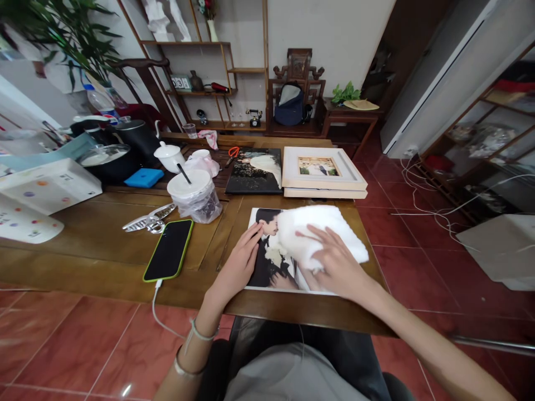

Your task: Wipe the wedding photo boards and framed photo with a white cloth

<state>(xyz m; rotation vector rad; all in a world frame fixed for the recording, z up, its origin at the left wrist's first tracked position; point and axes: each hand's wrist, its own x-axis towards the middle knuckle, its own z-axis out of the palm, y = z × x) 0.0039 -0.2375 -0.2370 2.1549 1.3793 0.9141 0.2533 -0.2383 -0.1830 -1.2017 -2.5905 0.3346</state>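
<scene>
A photo print (270, 266) of a couple in formal dress lies flat near the table's front edge. On its left side rests my left hand (244, 253), fingers stretched out flat against the print. My right hand (332, 256) presses a folded white cloth (340, 228) onto the right half of the print, its fingers spread and slightly blurred. The cloth hides the upper right of the picture and hangs past its right edge.
Behind the print are a dark photo panel (257, 171) and white framed picture (324, 170). To the left lie a phone (169, 250) on its cable, silver scissors (150, 219) and a lidded plastic cup (194, 195). Orange-handled scissors (233, 153) sit farther back.
</scene>
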